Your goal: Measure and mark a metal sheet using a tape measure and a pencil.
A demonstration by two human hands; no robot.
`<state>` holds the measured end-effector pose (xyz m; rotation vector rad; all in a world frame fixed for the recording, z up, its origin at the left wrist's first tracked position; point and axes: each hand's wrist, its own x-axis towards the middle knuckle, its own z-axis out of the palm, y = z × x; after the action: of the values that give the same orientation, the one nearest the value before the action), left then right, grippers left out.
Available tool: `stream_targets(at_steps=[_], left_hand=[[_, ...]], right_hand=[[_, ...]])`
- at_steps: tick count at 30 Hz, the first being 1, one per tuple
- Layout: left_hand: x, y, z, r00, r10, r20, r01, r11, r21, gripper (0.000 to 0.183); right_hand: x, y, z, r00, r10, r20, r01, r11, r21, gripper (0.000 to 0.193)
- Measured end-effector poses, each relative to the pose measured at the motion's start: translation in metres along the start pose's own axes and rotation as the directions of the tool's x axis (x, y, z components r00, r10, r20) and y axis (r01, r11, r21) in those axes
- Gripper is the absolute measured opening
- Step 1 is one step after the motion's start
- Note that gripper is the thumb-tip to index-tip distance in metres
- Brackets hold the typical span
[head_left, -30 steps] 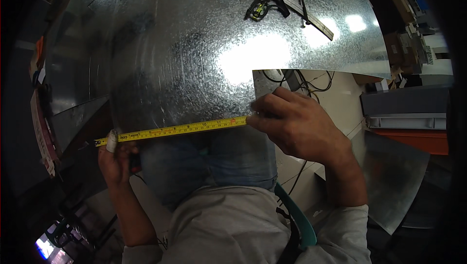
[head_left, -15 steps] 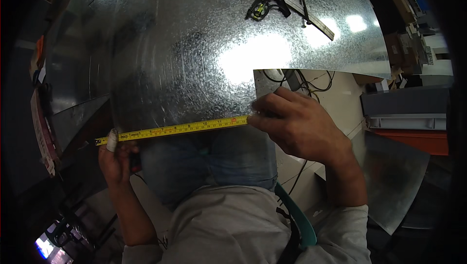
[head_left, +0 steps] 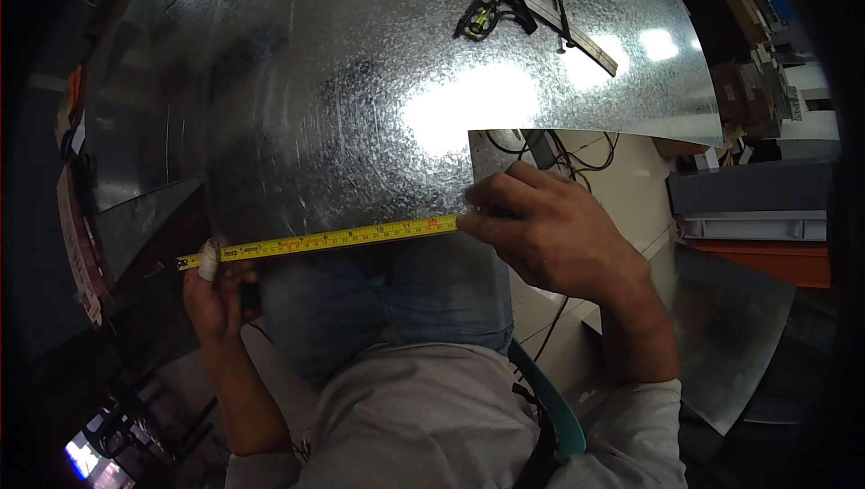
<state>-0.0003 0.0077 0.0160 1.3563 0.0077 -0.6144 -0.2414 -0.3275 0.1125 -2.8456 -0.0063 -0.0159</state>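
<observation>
A yellow tape measure blade (head_left: pixel 338 239) lies along the near edge of a large galvanized metal sheet (head_left: pixel 297 129). My left hand (head_left: pixel 214 295) pinches the blade near its hooked end, and a pale wrap covers the thumb. At the other end, by the corner of a square notch in the sheet, my right hand (head_left: pixel 550 232) grips the blade between thumb and fingers. The tape's case cannot be seen. Farther back on the sheet rest a combination square (head_left: pixel 496 10) with a long steel rule and a thin dark pointed tool (head_left: pixel 559 4) lying against it.
Black cables (head_left: pixel 577 160) run over the tiled floor beyond the notch. To the right stand a grey bin (head_left: pixel 752 223) above an orange one and cardboard boxes (head_left: pixel 743 93). Another metal sheet (head_left: pixel 734 336) leans at the lower right. A teal chair part (head_left: pixel 554 399) shows beside my waist.
</observation>
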Motion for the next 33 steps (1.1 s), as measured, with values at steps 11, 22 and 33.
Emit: stream_targets(at_steps=[11, 22, 33], left_hand=[[0.0012, -0.0009, -0.0016, 1.0, -0.001, 0.01, 0.001, 1.0, -0.009, 0.03], [-0.0001, 0.0, 0.0016, 1.0, 0.005, 0.017, -0.005, 1.0, 0.003, 0.028], [-0.0006, -0.0007, 0.0014, 1.0, 0.004, -0.003, -0.004, 1.0, -0.015, 0.029]], right_hand=[[-0.0003, -0.0012, -0.0018, 0.998, 0.042, 0.042, -0.043, 0.999, 0.003, 0.024], [0.0002, -0.0009, -0.0006, 0.998, 0.045, 0.035, -0.045, 0.999, 0.011, 0.024], [0.0002, 0.0013, 0.0006, 1.0, 0.005, 0.007, -0.006, 1.0, 0.025, 0.021]])
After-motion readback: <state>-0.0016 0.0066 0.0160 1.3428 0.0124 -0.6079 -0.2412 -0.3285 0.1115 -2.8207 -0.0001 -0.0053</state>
